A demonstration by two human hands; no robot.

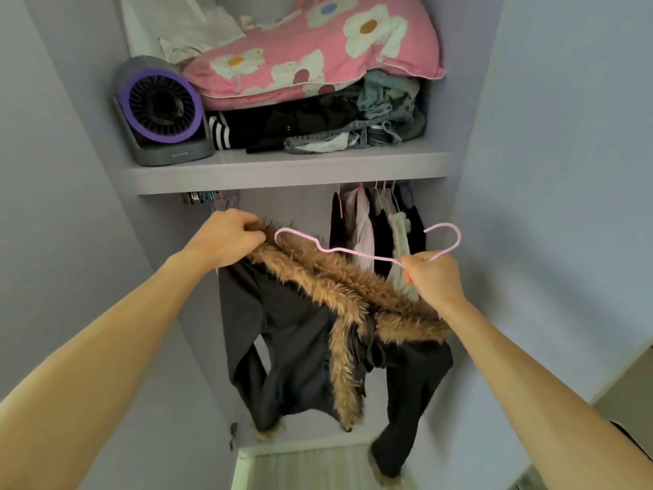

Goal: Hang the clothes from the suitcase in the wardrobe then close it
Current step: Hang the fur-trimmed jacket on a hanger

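Light is soft and even, dimmer under the shelf [289, 175]. My view bows at its edges. The cuffs of the jacket [300, 348] blur.

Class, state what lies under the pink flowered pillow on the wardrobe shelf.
Under the pink flowered pillow lies a pile of dark clothes, with crumpled denim garments beside it. How far back they reach is covered.

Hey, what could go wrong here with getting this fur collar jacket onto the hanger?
The left hand grips the jacket only by its fur collar, so it could slip while being threaded. The thin pink hanger in the right hand may let a bulky jacket slide off.
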